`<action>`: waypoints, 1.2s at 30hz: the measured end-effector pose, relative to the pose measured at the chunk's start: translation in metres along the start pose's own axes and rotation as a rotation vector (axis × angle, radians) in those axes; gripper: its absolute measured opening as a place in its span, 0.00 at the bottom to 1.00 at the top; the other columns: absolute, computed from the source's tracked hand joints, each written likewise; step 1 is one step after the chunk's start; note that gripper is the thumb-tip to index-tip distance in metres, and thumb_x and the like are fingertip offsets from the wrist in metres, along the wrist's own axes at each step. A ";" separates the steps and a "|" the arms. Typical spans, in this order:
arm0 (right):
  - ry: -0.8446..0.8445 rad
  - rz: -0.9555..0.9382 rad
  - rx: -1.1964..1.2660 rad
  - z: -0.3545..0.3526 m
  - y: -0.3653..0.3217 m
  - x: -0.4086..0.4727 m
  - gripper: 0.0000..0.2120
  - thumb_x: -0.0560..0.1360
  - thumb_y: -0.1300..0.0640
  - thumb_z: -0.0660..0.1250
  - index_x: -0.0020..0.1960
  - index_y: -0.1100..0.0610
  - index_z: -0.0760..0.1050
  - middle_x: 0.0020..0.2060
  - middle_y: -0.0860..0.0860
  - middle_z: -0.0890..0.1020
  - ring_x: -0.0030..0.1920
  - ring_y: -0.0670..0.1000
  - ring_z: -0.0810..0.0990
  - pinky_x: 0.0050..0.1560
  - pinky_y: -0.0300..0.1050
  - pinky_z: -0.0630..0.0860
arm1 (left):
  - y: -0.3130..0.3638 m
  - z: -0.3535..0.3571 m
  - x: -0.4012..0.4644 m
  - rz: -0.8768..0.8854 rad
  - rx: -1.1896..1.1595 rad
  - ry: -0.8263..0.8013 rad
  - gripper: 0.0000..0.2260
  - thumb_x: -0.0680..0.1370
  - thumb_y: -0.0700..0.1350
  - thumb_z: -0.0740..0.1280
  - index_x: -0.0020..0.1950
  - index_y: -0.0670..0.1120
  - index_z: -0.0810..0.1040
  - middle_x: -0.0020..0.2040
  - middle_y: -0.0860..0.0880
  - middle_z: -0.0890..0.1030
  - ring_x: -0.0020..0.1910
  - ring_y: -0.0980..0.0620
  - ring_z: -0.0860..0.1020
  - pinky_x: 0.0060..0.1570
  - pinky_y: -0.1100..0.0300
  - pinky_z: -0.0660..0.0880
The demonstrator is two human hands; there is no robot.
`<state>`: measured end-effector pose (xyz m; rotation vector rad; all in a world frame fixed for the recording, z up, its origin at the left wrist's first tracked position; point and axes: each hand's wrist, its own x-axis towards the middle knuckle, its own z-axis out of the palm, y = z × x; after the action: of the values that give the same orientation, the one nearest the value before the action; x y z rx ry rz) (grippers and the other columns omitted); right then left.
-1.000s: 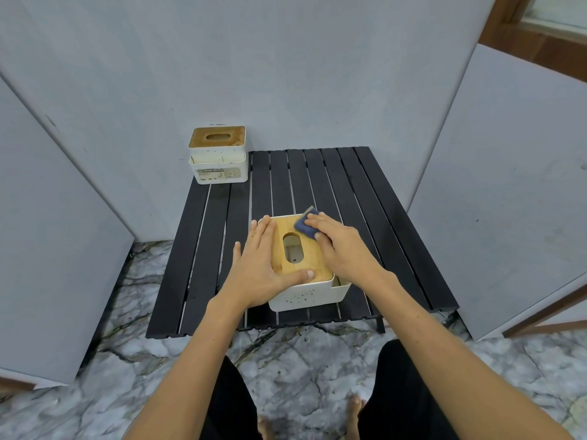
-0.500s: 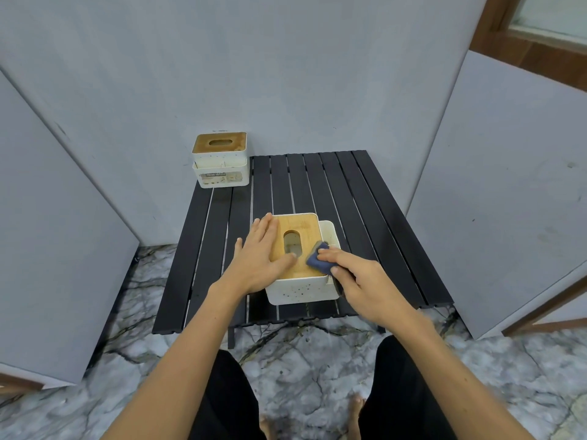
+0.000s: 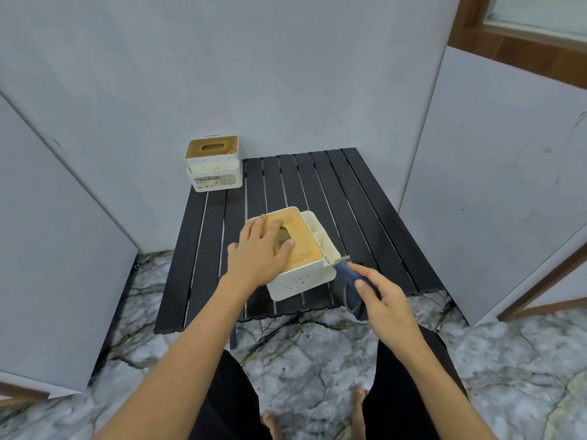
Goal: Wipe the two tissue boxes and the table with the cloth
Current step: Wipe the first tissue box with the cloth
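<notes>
Pinching blue cloth (image 3: 347, 277) in right hand (image 3: 386, 300): thumb and fingers curled round a bunched fold, leading corner touching the near right corner of the near tissue box (image 3: 297, 254). Probably held bunched to give a firm edge for the white side wall and the open side compartment; lid apparently not under the cloth now.

Pressing flat on the wooden lid with left hand (image 3: 262, 250): fingers straight and spread, part-covering the oval slot, nothing gripped. Likely purpose: pin the light box against sideways push from the wipe. Box sitting skewed near the front edge of the table (image 3: 346, 198), within easy reach of both hands.

Second tissue box (image 3: 213, 163) parked at the far left corner, against the wall, well apart from the work; appears stacked in two tiers, wooden top stained. Judged not yet due.

Black slatted table top showing bare slats to the right and behind. Marble-pattern floor (image 3: 301, 350) below; bare feet at bottom of view.
</notes>
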<state>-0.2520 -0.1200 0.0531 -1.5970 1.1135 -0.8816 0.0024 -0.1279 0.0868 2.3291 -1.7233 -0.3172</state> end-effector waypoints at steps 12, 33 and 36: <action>0.209 0.301 0.350 0.035 0.027 0.021 0.13 0.82 0.57 0.60 0.64 0.49 0.77 0.54 0.47 0.84 0.58 0.49 0.81 0.58 0.47 0.78 | 0.011 0.006 0.021 0.120 0.018 0.103 0.30 0.73 0.69 0.56 0.72 0.57 0.67 0.78 0.53 0.63 0.78 0.46 0.57 0.75 0.37 0.52; 0.047 0.233 0.180 0.070 -0.003 0.024 0.30 0.80 0.65 0.55 0.79 0.47 0.56 0.51 0.48 0.75 0.40 0.36 0.77 0.38 0.28 0.72 | 0.006 0.022 0.033 0.052 0.090 0.138 0.30 0.77 0.72 0.53 0.78 0.65 0.59 0.82 0.55 0.55 0.80 0.49 0.53 0.73 0.42 0.53; 0.104 0.210 0.169 0.067 -0.002 0.040 0.30 0.79 0.63 0.54 0.79 0.46 0.56 0.57 0.46 0.76 0.44 0.33 0.76 0.43 0.27 0.74 | 0.006 0.022 0.033 0.041 0.084 0.146 0.31 0.77 0.73 0.53 0.78 0.65 0.60 0.82 0.56 0.55 0.81 0.50 0.53 0.73 0.42 0.53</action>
<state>-0.1776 -0.1370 0.0375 -1.2832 1.2213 -0.9012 -0.0001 -0.1624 0.0661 2.3071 -1.7422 -0.0671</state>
